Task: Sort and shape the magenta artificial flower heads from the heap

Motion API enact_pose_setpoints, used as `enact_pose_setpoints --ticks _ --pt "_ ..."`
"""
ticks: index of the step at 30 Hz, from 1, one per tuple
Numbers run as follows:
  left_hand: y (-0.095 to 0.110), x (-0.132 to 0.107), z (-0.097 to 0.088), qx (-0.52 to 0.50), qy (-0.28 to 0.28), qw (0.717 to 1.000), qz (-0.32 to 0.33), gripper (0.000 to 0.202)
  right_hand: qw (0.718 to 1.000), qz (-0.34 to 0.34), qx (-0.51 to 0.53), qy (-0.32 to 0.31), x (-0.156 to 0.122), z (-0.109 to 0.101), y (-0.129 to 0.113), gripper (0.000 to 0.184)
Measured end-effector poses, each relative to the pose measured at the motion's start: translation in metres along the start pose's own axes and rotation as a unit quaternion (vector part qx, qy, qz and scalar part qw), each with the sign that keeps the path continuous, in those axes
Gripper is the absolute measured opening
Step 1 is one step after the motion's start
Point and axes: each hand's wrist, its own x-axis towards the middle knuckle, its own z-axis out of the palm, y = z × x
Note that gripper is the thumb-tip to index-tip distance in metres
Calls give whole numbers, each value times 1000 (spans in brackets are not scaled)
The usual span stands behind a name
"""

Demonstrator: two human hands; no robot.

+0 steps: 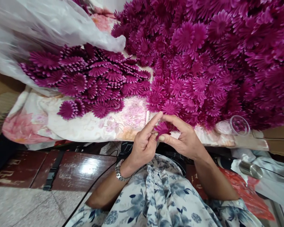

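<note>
Both my hands meet over the near edge of a floral cloth [104, 124]. A magenta fabric flower [162, 128] sits pinched between them. My left hand [144, 143], with a metal watch on the wrist, grips it with thumb and fingertips, the index finger stretched up. My right hand [183, 138] closes on the same flower from the right. A big heap of magenta flowers [215, 60] lies just beyond my hands. A flatter pile of darker flowers [90, 78] spills from a clear plastic bag [42, 28] at the left.
A clear plastic cup [236, 125] lies on its side at the right edge of the cloth. A metal cylinder [251, 169] rests on white cloth at lower right. Dark red boards [68, 170] and tiled floor are below left. My floral-print clothing fills the bottom.
</note>
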Motion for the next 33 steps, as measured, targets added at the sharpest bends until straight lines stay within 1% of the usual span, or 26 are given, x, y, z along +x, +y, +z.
enact_pose_setpoints --ticks 2,4,7,10,15,19,24,25,27,30,33 --pt "2 -1 0 12 0 1000 11 54 1000 -1 21 15 -1 -1 -3 35" --pt "4 -1 1 6 4 1000 -4 56 999 -6 9 43 -1 -2 -6 29" --pt "5 -1 2 -1 9 999 -31 58 999 -17 -16 39 -2 -2 -8 29" --pt "4 -1 2 6 4 1000 -24 60 999 -30 -28 28 -4 0 -7 33" --pt "5 -1 2 20 -4 1000 -12 57 994 -58 -78 52 -6 3 -3 32" --pt "4 0 2 34 -12 999 -5 56 992 -55 -76 82 -5 4 1 28" --pt "0 2 0 3 -22 1000 -19 50 990 -54 -81 103 -4 3 3 24" --pt "0 3 0 3 -21 1000 -11 48 989 -57 -82 107 -4 2 3 23" --pt "3 5 -1 18 -6 999 26 43 988 -61 -79 116 -4 2 3 23" --pt "10 10 -1 97 9 990 103 30 987 -64 -79 126 -4 3 4 22" --pt "15 16 3 183 -30 971 149 16 989 -43 -67 125 -5 4 5 24"
